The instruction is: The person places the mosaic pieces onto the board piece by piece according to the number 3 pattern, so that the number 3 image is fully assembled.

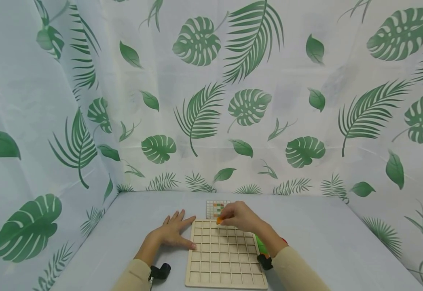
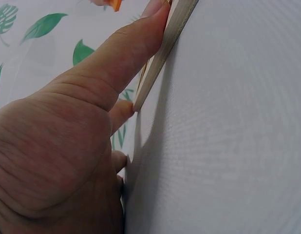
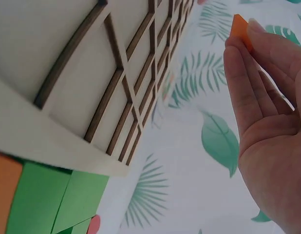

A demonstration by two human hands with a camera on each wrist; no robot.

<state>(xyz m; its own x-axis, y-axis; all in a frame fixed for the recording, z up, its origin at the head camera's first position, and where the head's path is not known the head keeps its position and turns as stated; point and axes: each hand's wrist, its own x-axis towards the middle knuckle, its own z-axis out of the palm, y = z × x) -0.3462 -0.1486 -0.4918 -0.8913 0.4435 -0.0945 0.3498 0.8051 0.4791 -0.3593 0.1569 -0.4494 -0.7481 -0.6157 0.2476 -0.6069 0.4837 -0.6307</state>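
Observation:
My right hand [image 1: 242, 217] pinches a small orange tile [image 3: 241, 32] between thumb and fingertips, above the far edge of a wooden grid board [image 1: 226, 256]. Raised dark-sided strips divide that board into square cells. Along its left side lies my left hand [image 1: 170, 233], fingers spread on the table. Its thumb [image 2: 126, 53] touches the board's left edge, and a fingertip reaches the far left corner. Just behind the board is a printed grid card [image 1: 211, 209] with orange and green squares, partly covered by the right hand.
Green tiles [image 3: 41, 195], an orange piece [image 3: 5, 190] and a red piece [image 3: 94, 224] lie beside the board's right edge, partly hidden by the right forearm in the head view. A leaf-printed curtain [image 1: 204, 169] encloses the back and sides of the pale table [image 1: 342, 242].

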